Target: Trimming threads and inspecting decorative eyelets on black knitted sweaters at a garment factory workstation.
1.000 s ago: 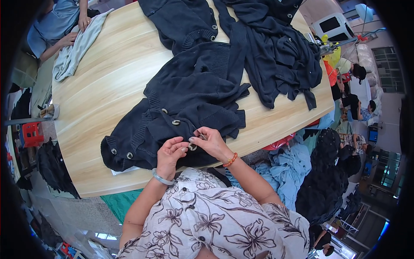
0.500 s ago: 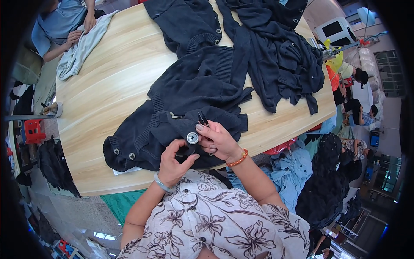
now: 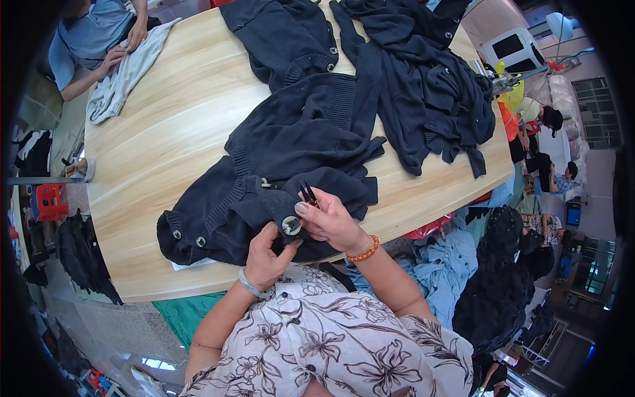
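Note:
A dark navy knit cardigan [image 3: 284, 142] lies bunched on the wooden table in front of me. My left hand [image 3: 264, 259] pinches its edge close to my body, next to a large round pale-and-dark button [image 3: 291, 225]. My right hand [image 3: 336, 225] is closed around small black thread snips [image 3: 307, 192], whose two pointed tips stick out past the thumb, slightly apart. Its fingers are right beside the button. A metal-looking fastener [image 3: 267, 183] sits on the knit above my left hand. More buttons [image 3: 201, 242] show on the cardigan's left end.
More dark knit garments [image 3: 433, 92] lie across the table [image 3: 159, 132]. At the far left a co-worker's hands [image 3: 126, 49] handle a pale grey knit [image 3: 129, 83]. Light blue cloth [image 3: 446, 255] and a black garment pile [image 3: 496, 284] are right of the table.
The button between my hands has turned, from a grey face with a dark cross to a pale-and-dark face. My right hand has shifted slightly, still holding the snips.

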`<state>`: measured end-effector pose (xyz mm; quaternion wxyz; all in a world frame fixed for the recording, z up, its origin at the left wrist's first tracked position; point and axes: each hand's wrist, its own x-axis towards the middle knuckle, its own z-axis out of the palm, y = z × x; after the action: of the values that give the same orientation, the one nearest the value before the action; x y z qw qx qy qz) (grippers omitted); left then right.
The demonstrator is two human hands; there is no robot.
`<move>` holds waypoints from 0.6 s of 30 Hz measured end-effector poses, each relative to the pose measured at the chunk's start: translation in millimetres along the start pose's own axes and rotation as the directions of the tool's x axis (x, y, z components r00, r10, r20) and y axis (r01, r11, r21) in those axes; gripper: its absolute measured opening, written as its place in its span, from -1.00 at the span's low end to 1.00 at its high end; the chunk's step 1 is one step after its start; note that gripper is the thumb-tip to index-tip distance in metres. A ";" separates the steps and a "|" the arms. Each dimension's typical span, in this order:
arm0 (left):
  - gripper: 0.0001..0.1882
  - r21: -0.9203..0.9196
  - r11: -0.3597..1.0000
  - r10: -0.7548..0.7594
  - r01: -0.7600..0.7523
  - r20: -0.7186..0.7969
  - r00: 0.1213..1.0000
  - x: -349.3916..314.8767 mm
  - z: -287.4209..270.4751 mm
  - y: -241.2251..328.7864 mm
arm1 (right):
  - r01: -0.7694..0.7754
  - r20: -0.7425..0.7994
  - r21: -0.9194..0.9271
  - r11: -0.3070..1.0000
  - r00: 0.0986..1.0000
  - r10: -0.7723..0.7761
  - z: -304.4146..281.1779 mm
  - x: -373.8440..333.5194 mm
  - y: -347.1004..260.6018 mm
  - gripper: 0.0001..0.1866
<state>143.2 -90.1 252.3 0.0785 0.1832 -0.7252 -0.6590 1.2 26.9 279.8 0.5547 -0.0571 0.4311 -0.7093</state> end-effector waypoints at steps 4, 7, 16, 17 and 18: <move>-0.81 -0.029 0.997 -0.071 0.073 0.061 0.996 -6.7 -3.9 -5.9 | 0.015 0.003 -0.067 0.998 1.000 -0.014 3.3 0.4 -2.2 -0.85; -0.86 -0.443 0.866 -0.246 0.233 0.028 0.969 -6.8 2.0 10.1 | 0.050 0.013 -0.065 0.997 0.999 -0.049 5.8 4.3 -4.9 -0.86; -0.72 -0.855 0.428 -0.373 0.293 0.129 0.919 15.2 -25.9 40.9 | 0.160 -0.007 -0.654 0.739 0.976 -0.217 13.9 -11.0 -30.2 -0.61; -0.71 -0.862 0.412 -0.379 0.296 0.133 0.916 16.9 -25.9 43.8 | 0.220 0.062 -0.775 0.592 0.959 -0.275 16.2 -15.2 -31.4 -0.54; -0.71 -0.850 0.438 -0.370 0.291 0.125 0.921 18.0 -25.0 41.7 | 0.351 0.154 -0.805 0.479 0.902 -0.404 17.4 -14.6 -26.9 -0.51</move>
<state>128.8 -117.2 294.0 0.0570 0.2842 -0.2508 -0.9236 -3.5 30.0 314.6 0.2823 -0.3793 0.7006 -0.5344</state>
